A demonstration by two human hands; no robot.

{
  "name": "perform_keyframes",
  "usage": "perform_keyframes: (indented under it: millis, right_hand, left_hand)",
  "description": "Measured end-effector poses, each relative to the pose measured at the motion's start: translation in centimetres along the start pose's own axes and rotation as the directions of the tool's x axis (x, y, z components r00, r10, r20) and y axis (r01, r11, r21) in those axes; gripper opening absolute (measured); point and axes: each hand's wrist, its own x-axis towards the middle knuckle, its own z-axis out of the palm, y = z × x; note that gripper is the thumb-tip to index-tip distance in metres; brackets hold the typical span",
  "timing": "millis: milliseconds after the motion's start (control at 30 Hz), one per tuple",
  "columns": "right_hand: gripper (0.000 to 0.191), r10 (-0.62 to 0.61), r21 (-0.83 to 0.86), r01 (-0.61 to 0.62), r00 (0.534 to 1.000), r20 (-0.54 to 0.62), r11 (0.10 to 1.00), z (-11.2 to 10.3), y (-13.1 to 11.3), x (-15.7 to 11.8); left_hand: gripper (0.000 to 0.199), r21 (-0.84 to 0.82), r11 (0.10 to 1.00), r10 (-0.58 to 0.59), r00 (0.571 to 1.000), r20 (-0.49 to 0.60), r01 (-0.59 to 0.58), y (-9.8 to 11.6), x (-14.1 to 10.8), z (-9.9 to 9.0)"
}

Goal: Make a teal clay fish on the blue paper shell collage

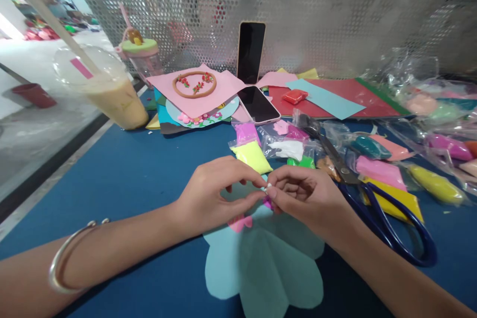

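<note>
My left hand [216,191] and my right hand [311,198] meet over a light-blue, petal-edged sheet of paper [261,268]. Between their fingertips is a tiny white piece of clay [269,186], pinched by my right thumb and forefinger, with my left thumb and forefinger closed at its other side. My other right fingers are curled in. Pink clay petals [240,222] lie on the paper below my left hand. A magenta clay bit [267,202] shows just under the fingertips, partly hidden. Beyond the hands lie bags of yellow clay [252,156] and white clay [286,149].
Large blue-handled scissors [380,208] lie right of my right hand, among several bagged clays. A drink cup [115,94] stands at the far left. Behind are pink paper with a brown clay ring [175,90], a lying phone [259,104] and an upright phone [251,52].
</note>
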Motion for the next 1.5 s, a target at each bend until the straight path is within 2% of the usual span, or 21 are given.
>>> perform_keyframes:
  millis: [533, 733, 1033, 1267, 1500]
  right_hand:
    - [0.013, -0.005, -0.007, 0.005, 0.999, -0.04, 1.0, 0.22, 0.05, -0.04]
    - [0.008, -0.005, -0.03, 0.004, 0.999, -0.037, 1.0, 0.15, -0.2, -0.04]
    - [0.004, -0.077, -0.139, 0.067, 0.995, -0.065, 0.988, 0.32, -0.31, -0.21]
    - [0.005, -0.094, -0.133, 0.085, 0.994, -0.063, 0.987, 0.6, -0.43, -0.41]
    - [0.007, -0.074, -0.109, 0.063, 0.992, -0.1, 0.992, 0.54, -0.37, -0.29]
  left_hand:
    - [0.009, 0.031, 0.999, 0.04, 0.997, -0.058, -0.039, -0.1, 0.05, 0.02]
    - [0.008, 0.055, 0.996, 0.076, 0.995, -0.061, -0.073, -0.06, 0.15, 0.02]
    - [0.013, 0.169, 0.978, 0.138, 0.988, -0.067, -0.125, 0.19, 0.1, 0.06]
    - [0.009, 0.185, 0.977, 0.11, 0.993, -0.036, -0.101, 0.33, -0.07, 0.02]
    - [0.015, 0.15, 0.989, 0.006, 0.999, -0.036, 0.0, 0.51, -0.09, 0.09]
